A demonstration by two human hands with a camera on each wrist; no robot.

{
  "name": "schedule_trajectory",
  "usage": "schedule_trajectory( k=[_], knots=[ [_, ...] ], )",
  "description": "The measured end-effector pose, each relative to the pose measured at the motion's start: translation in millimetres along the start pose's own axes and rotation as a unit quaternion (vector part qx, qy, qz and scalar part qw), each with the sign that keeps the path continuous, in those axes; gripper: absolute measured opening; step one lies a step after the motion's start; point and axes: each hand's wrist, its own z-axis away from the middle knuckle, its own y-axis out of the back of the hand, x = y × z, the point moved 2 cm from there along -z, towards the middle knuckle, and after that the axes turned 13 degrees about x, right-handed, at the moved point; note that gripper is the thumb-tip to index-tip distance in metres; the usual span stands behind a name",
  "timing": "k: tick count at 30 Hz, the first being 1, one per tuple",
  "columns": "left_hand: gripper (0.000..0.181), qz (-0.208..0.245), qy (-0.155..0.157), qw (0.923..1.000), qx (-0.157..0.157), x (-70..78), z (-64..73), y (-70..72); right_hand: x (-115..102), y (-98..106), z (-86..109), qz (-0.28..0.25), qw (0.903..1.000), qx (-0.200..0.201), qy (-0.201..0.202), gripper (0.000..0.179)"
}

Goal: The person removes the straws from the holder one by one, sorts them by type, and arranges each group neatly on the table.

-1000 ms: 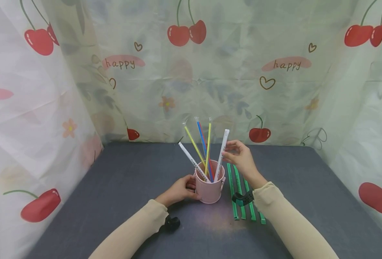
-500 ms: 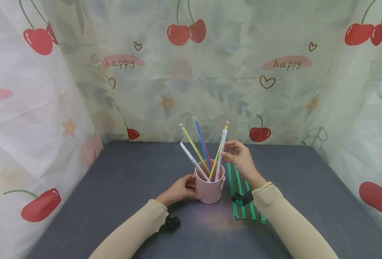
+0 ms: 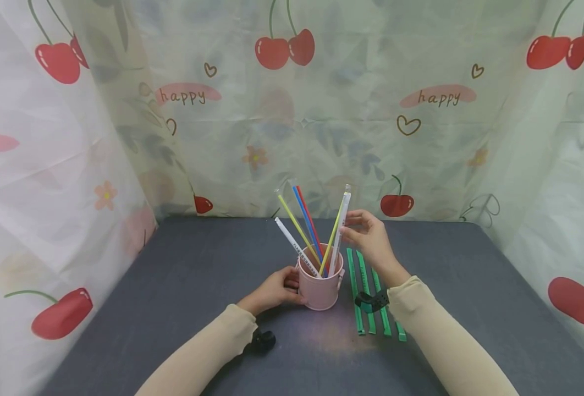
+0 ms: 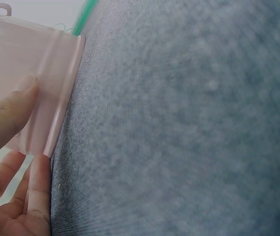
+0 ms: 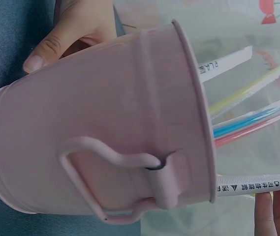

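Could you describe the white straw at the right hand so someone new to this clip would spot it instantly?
On the dark table stands a pink bucket, with straws fanning out of it. At its right side, the right hand holds the white straw. That one leans right, while the other white straw leans left, touched by neither hand.

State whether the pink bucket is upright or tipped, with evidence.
Upright: the pink bucket stands base-down on the table, straws poking up out of it.
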Motion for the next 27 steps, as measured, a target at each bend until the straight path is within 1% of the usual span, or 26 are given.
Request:
schedule_trajectory(
  k=[6,13,23,27],
  knots=[
    [0.062,-0.002,0.007,1.0000,0.001,-0.3,-1.0,0.6,-3.5,2.1,-3.2,-0.011,0.9998,0.010,0.015,0.037],
    [0.064,-0.005,0.011,0.9999,0.003,-0.3,-1.5,0.2,-7.7,4.7,-4.0,-0.025,0.9993,0.009,0.025,0.036],
    [0.064,-0.004,0.004,1.0000,0.003,1.0,0.1,0.3,-11.5,7.7,-3.5,-0.030,0.9988,0.017,0.036,0.038],
    [0.063,-0.001,0.009,1.0000,0.002,0.6,-0.2,-0.3,-11.3,9.0,-4.4,-0.031,0.9986,0.019,0.039,0.039]
  ],
)
